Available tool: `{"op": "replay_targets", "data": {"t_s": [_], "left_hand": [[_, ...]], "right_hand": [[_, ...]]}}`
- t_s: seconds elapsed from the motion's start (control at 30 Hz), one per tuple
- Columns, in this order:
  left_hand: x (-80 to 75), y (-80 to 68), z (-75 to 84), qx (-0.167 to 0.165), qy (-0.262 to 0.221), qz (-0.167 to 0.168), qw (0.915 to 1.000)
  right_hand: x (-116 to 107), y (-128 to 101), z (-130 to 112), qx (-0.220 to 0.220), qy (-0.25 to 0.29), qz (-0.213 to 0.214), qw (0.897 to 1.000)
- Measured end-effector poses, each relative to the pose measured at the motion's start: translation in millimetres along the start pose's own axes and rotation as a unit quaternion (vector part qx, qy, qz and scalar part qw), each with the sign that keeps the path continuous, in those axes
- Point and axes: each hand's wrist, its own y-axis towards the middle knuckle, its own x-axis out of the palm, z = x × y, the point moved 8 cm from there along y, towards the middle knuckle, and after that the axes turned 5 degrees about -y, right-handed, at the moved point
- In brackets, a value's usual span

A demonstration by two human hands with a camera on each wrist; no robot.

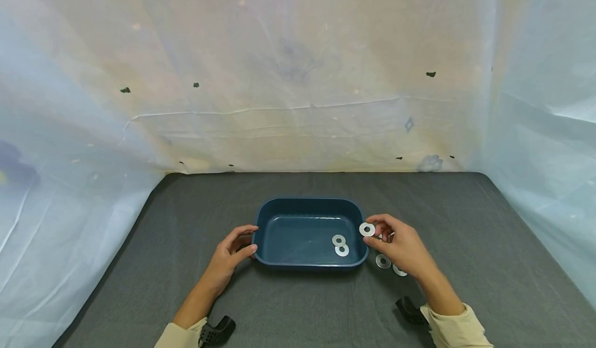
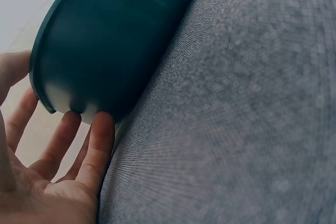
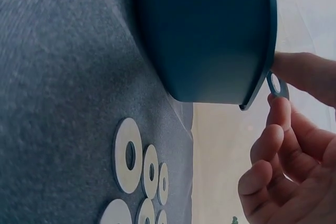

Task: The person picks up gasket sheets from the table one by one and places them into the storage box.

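Note:
A dark blue rectangular bin (image 1: 298,266) stands on the grey cloth between the hands. Inside it, toward the right end, lie two flat metal washers (image 1: 342,250), one overlapping the other. My right hand (image 1: 404,242) pinches another washer (image 1: 367,229) between thumb and fingertips, at the bin's right rim; the right wrist view shows the held washer (image 3: 284,88) close beside that rim. The left hand (image 1: 230,252) rests its extended fingertips against the bin's left end, and in the left wrist view its fingers touch the outer wall (image 2: 100,66), with the thumb at the rim.
Several loose washers (image 3: 127,156) lie on the cloth (image 1: 298,312) right of the bin, partly hidden under the right hand in the head view. Pale sheeting (image 1: 298,79) hangs behind and at both sides. Black wrist mounts (image 1: 217,331) sit at the sleeves.

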Motion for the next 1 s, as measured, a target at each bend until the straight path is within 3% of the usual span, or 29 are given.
{"op": "replay_targets", "data": {"t_s": [0.63, 1.0], "left_hand": [[1.1, 0.1, 0.5, 0.004, -0.002, -0.004, 1.0], [1.6, 0.3, 2.0, 0.003, -0.004, -0.002, 1.0]], "right_hand": [[8, 1, 1, -0.009, -0.015, -0.001, 1.0], [-5, 2, 8, -0.001, -0.032, 0.007, 0.999]]}}
